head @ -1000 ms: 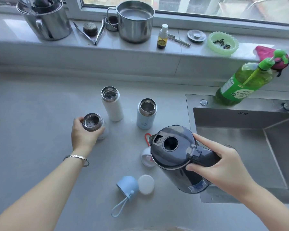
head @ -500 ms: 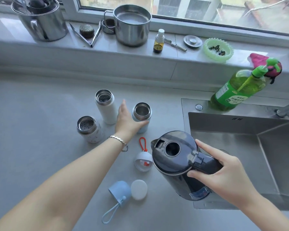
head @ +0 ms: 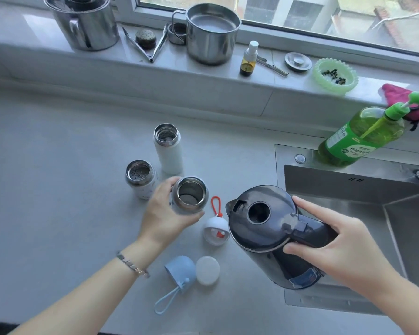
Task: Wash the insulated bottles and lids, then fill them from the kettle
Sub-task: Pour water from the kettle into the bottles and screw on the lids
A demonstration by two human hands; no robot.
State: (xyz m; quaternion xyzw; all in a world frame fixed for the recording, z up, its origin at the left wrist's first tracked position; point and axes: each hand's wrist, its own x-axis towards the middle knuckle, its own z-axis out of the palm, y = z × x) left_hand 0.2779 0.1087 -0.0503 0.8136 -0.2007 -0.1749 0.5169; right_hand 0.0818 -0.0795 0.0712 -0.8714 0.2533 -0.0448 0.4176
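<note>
On grey counter beside sink, left hand gripping bottle, right hand gripping kettle

Grey countertop, steel sink, cluttered sill, daylit window

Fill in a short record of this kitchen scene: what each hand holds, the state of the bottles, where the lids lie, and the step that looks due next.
Left hand: grips the pale blue bottle, uncapped
Right hand: grips the handle of the kettle, spout pointing toward that bottle
Other bottles: tall white bottle and short bottle with a strainer, both upright and uncapped on the counter
Lids: white lid with red loop, blue lid with strap, white disc, all on the counter
Likely next: pouring into the held bottle
</note>
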